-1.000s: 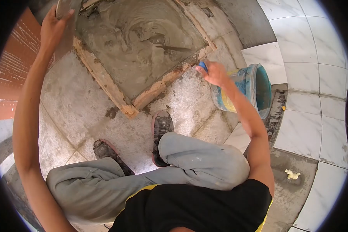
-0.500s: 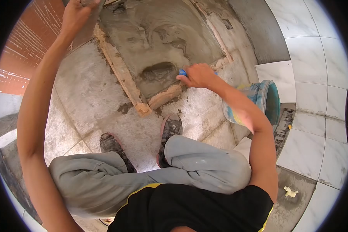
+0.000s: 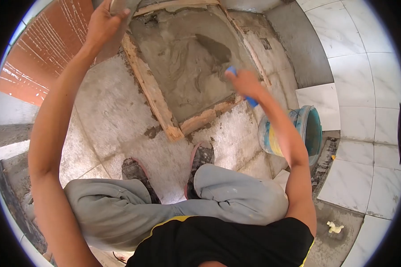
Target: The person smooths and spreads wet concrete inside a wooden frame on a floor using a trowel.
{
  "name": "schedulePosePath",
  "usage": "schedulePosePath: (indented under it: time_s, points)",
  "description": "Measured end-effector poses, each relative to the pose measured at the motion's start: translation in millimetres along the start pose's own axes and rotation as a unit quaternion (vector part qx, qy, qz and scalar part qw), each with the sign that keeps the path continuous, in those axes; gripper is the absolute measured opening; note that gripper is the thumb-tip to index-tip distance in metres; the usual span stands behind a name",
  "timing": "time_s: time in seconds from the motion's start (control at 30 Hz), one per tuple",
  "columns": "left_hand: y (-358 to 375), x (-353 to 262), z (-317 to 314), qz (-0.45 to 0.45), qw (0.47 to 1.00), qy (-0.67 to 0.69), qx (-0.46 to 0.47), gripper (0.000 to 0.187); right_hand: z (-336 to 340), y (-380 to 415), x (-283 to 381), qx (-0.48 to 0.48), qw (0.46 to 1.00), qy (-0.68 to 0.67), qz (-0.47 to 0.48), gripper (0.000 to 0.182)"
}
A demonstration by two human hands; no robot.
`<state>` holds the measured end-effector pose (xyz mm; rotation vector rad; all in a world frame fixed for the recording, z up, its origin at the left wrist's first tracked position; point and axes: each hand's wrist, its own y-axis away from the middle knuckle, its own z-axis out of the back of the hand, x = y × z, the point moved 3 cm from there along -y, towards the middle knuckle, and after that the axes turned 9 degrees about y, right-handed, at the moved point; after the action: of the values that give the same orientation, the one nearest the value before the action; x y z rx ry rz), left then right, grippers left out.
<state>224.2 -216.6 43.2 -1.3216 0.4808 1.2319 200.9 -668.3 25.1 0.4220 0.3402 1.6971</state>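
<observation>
My right hand [image 3: 247, 84], blurred by motion, is closed around the blue handle of a trowel [image 3: 251, 101]. A dark, pointed shape that looks like its blade lies over wet grey mortar [image 3: 178, 75]. A wooden frame [image 3: 151, 91] borders the mortar on the floor. At upper left, my left hand [image 3: 103, 24] grips the edge of a greyish slab [image 3: 119, 6] that looks like a tile, thumb over its near side. Much of the slab is hidden or out of view. The mortar surface is smeared and uneven.
A paint-stained bucket [image 3: 272, 135] lies tipped to the right. Red-brown panel [image 3: 44, 53] with white streaks stands at left. White tiles [image 3: 352, 115] cover the right side, near a cream tap [image 3: 334, 227]. My shoes [image 3: 202, 160] rest just before the frame.
My right hand and the trowel have moved right and away from the frame's near edge. The dark hollow near the front has been smoothed over. My left hand still grips the slab; the view has shifted slightly.
</observation>
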Motion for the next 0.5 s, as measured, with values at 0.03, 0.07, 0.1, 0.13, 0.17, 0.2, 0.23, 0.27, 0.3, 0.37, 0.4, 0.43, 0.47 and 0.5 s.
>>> schedulePosePath:
  time_s: [0.03,0.07,0.1,0.13,0.17,0.2,0.23,0.27,0.3,0.37,0.4,0.43,0.47,0.5]
  points:
    - [-0.6,-1.5,-1.4,-0.012,1.000,-0.002,-0.002,0.042,-9.5,21.8,13.0,0.076,0.988,-0.127,-0.042,0.051]
    - [-1.5,-3.7,-3.0,-0.015,1.000,-0.004,-0.005,0.042,-22.5,39.7,32.8,0.083,0.975,-0.204,-0.016,0.051]
    - [-2.1,-6.4,-5.8,-0.012,1.000,-0.001,-0.008,0.042,-38.2,53.7,55.4,0.092,0.955,-0.282,0.009,0.052]
    - [-2.4,-9.0,-8.3,-0.010,1.000,0.001,-0.009,0.042,-54.5,60.6,74.9,0.125,0.947,-0.296,0.013,0.052]
    - [-1.9,-11.9,-10.2,-0.014,1.000,0.000,-0.004,0.042,-68.6,62.5,93.4,0.157,0.937,-0.312,0.017,0.053]
    - [-1.2,-15.5,-11.8,-0.015,1.000,-0.010,-0.007,0.042,-78.0,60.2,109.7,0.176,0.933,-0.313,0.022,0.052]
    - [-2.3,-20.4,-15.4,-0.019,1.000,-0.018,-0.006,0.042,-85.3,57.2,123.3,0.192,0.928,-0.319,0.025,0.052]
    - [-1.2,-25.3,-18.2,-0.015,1.000,-0.020,-0.002,0.043,-88.2,47.8,133.3,0.191,0.946,-0.254,0.064,0.052]
    - [0.6,-29.3,-19.6,-0.012,1.000,-0.021,0.004,0.044,-88.3,33.1,139.5,0.187,0.959,-0.187,0.099,0.051]
    - [2.0,-25.8,-23.1,0.001,1.000,0.003,0.007,0.045,-92.2,-0.5,141.7,0.180,0.971,-0.071,0.137,0.050]
    - [2.7,-24.0,-21.3,-0.019,1.000,-0.017,0.014,0.043,-91.2,-7.1,137.7,0.173,0.973,-0.085,0.124,0.050]
    - [2.0,-22.4,-20.1,-0.039,0.998,-0.036,0.017,0.042,-84.0,-12.8,134.0,0.068,0.985,-0.028,0.155,0.049]
    - [2.6,-21.0,-20.7,-0.046,0.998,-0.029,0.030,0.042,-76.1,-15.6,127.0,-0.035,0.982,0.036,0.183,0.048]
    - [5.0,-17.7,-17.3,-0.021,0.999,-0.016,0.027,0.041,-71.4,-19.7,117.1,-0.037,0.984,0.029,0.173,0.048]
